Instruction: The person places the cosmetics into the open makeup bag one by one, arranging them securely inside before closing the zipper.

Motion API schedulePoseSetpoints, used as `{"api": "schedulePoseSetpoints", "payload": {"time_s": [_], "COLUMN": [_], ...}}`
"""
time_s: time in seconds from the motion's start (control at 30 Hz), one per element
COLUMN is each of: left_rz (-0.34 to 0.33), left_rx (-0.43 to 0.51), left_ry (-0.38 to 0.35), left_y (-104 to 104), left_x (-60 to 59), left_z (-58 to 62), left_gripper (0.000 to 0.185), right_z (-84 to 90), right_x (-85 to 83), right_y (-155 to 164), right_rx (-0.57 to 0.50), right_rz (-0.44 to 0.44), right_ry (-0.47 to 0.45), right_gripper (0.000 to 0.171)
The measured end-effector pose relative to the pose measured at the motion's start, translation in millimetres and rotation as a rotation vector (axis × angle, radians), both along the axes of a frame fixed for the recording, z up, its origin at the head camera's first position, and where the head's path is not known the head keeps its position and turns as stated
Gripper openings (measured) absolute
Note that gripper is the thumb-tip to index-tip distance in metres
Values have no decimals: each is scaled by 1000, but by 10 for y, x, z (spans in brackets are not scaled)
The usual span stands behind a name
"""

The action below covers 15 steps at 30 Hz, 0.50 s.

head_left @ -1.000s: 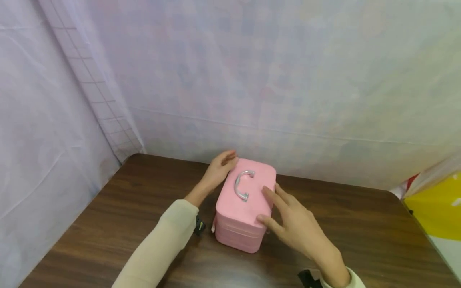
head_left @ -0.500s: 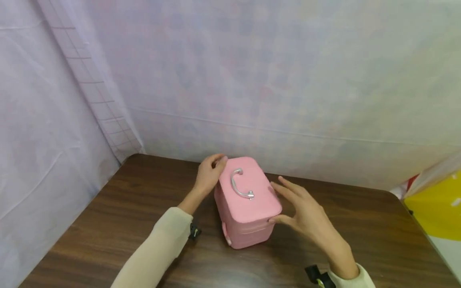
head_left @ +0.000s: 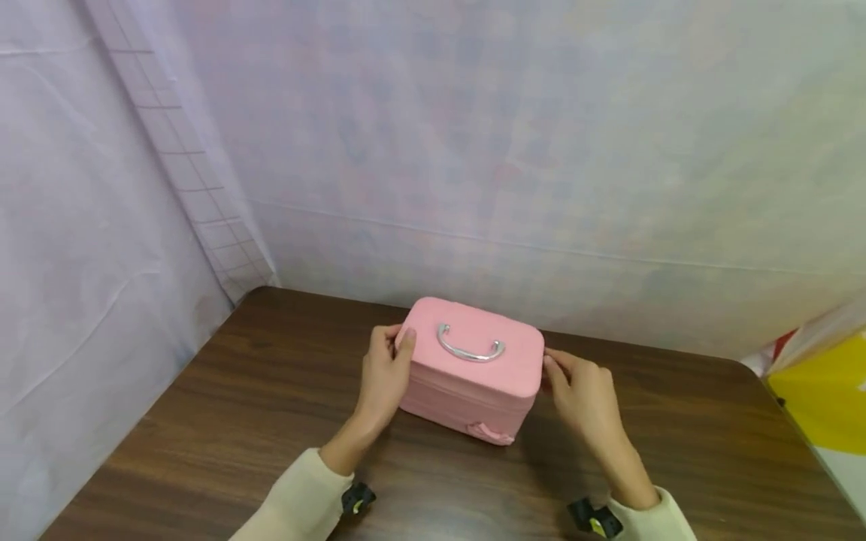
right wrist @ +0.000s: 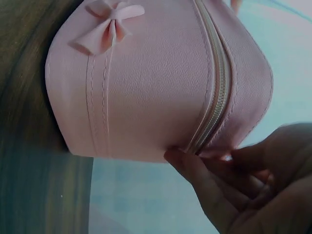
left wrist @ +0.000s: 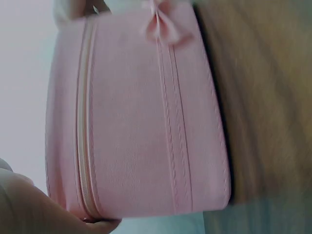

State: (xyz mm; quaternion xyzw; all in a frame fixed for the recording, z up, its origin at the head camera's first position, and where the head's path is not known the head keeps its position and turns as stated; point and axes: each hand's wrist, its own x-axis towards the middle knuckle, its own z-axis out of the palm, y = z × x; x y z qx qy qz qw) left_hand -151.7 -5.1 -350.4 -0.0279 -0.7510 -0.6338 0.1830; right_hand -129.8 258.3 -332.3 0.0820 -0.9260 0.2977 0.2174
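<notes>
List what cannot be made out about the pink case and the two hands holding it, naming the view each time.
- Pink case: contents hidden in every view; it is zipped.
- Left hand: left wrist view shows only a blurred edge at the bottom corner.
- Right hand: right wrist view crops its palm.
- Zip: puller not seen.
- Yellow object: head view, cut off by the edge.

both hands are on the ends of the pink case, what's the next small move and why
Probably the right hand should find the zipper pull and start drawing it along, while the left hand steadies the other end. The pink case sits flat on the table with its bow facing the person, and the right fingertips already touch the closed zipper seam.
</notes>
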Motion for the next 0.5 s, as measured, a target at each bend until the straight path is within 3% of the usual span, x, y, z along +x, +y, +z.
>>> {"api": "schedulePoseSetpoints", "payload": {"time_s": [0.13, 0.27, 0.5], "left_rz": [-32, -24, -40], "left_rx": [15, -31, -21], "left_ry": [32, 61, 73], "left_y": [27, 29, 33], "left_x": [58, 68, 41], "left_z": [-27, -18, -26], "left_gripper": [39, 44, 47], "right_z": [-14, -31, -120], "right_x": [-19, -52, -99], "right_y": [45, 72, 71], "right_rx": [-154, -230, -247], "right_rz": [55, 83, 109], "right_ry": [-124, -212, -171], "right_gripper": [44, 56, 48]}}
